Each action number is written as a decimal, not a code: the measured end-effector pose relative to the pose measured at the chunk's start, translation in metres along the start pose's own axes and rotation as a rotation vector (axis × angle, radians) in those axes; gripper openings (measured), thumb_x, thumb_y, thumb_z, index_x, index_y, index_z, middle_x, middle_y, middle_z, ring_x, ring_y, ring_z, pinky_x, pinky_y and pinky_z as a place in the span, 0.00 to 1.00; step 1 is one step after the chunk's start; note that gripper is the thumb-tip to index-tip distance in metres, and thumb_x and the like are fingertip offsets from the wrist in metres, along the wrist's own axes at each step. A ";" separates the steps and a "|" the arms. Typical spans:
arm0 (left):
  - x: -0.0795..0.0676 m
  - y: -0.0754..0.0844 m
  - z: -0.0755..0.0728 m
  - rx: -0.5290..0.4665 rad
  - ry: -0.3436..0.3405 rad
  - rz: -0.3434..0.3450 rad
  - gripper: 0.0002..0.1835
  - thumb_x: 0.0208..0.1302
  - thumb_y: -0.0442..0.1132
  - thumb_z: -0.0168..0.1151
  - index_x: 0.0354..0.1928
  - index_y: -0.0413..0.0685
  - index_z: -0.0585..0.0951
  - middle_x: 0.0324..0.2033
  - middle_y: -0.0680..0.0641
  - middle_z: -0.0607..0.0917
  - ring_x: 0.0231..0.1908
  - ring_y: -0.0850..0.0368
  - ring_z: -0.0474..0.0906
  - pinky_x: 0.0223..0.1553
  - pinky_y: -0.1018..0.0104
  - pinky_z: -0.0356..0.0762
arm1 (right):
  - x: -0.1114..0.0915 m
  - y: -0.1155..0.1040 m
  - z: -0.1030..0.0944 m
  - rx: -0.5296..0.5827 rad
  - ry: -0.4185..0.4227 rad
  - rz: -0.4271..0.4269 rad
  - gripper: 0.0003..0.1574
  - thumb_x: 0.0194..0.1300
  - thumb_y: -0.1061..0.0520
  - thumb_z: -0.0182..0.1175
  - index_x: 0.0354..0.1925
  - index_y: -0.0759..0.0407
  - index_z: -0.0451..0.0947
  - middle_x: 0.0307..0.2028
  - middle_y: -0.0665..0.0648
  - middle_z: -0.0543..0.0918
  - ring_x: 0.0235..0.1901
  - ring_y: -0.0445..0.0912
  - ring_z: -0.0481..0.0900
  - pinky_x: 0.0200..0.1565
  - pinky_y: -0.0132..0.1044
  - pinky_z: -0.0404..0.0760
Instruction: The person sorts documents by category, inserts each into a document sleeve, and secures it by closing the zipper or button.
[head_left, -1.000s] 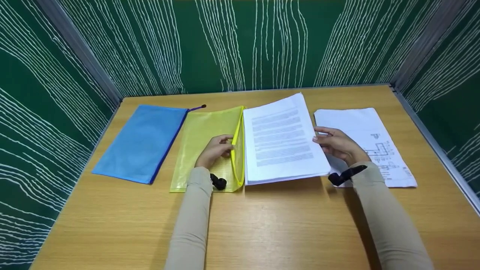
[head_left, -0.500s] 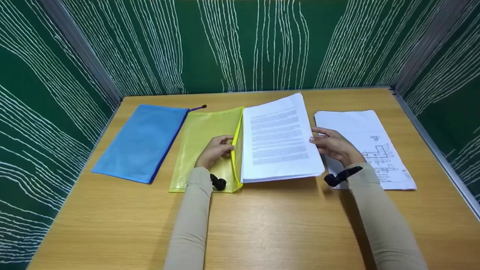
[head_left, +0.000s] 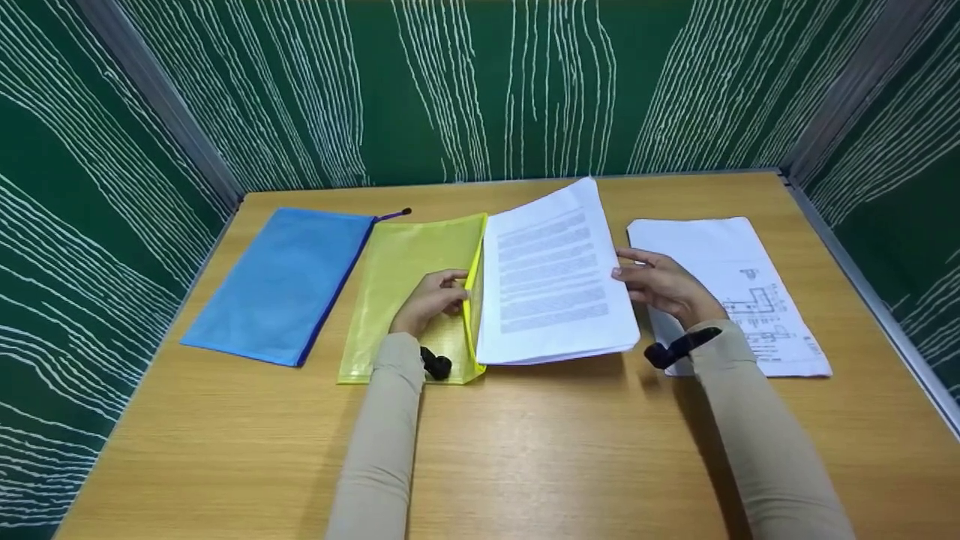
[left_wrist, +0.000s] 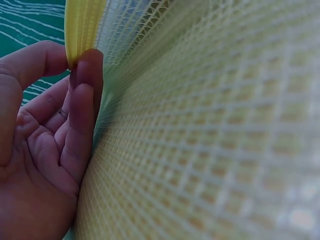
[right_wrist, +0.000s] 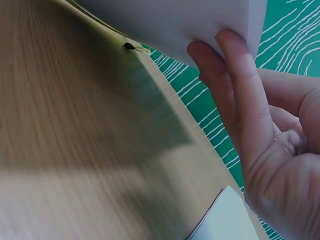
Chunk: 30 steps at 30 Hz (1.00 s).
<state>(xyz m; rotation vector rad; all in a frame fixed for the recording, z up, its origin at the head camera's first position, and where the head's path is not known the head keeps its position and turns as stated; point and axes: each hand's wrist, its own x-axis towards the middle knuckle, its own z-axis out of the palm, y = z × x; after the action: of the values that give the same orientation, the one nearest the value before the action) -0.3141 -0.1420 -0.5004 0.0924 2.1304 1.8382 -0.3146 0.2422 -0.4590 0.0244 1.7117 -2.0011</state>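
My left hand [head_left: 431,301] pinches the upper opening edge of a yellow mesh zipper pouch [head_left: 409,251], lifting it so the mouth gapes to the right. In the left wrist view the thumb and fingers grip the yellow zipper band [left_wrist: 84,30], the mesh beside them. With my right hand [head_left: 671,289] I hold a stack of printed paper sheets [head_left: 555,289] by its right edge, thumb on top and fingers beneath. The stack tilts, its right side raised off the table, while its left edge lies right at the pouch's mouth. From below, two fingers [right_wrist: 240,75] support the sheets.
A blue zipper pouch [head_left: 281,285] with a dark purple zip edge and pull lies at the left. Beneath and behind my right hand is another paper stack [head_left: 697,240] with a printed diagram. Green walls with white lines border the wooden table [head_left: 525,457] at back and sides.
The paper stack has shifted slightly left, toward the yellow pouch's mouth, and my right hand has moved left with it. My left hand keeps its hold on the pouch edge.
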 end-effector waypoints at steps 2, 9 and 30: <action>-0.001 0.001 0.000 0.019 -0.012 -0.010 0.28 0.60 0.33 0.60 0.64 0.43 0.72 0.29 0.50 0.76 0.25 0.60 0.73 0.30 0.68 0.75 | 0.000 0.000 0.001 0.003 -0.007 -0.007 0.47 0.65 0.64 0.60 0.75 0.61 0.48 0.41 0.50 0.87 0.39 0.45 0.86 0.39 0.33 0.85; -0.001 0.004 0.000 0.044 -0.038 -0.033 0.27 0.61 0.35 0.62 0.64 0.45 0.73 0.30 0.49 0.77 0.27 0.58 0.75 0.31 0.67 0.78 | 0.000 -0.003 0.005 0.024 0.015 0.005 0.46 0.64 0.64 0.61 0.74 0.61 0.51 0.40 0.51 0.87 0.39 0.45 0.86 0.38 0.33 0.85; -0.003 0.020 0.008 0.042 -0.043 -0.096 0.29 0.61 0.34 0.62 0.66 0.41 0.70 0.28 0.48 0.77 0.22 0.60 0.76 0.26 0.69 0.78 | -0.005 -0.011 0.010 0.035 0.052 0.037 0.44 0.61 0.66 0.63 0.72 0.58 0.58 0.39 0.51 0.88 0.38 0.45 0.87 0.37 0.34 0.85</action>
<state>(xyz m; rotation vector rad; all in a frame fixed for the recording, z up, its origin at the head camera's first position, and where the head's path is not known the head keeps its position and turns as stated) -0.3126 -0.1320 -0.4817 0.0387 2.1073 1.7227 -0.3120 0.2358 -0.4454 0.1206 1.6955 -2.0202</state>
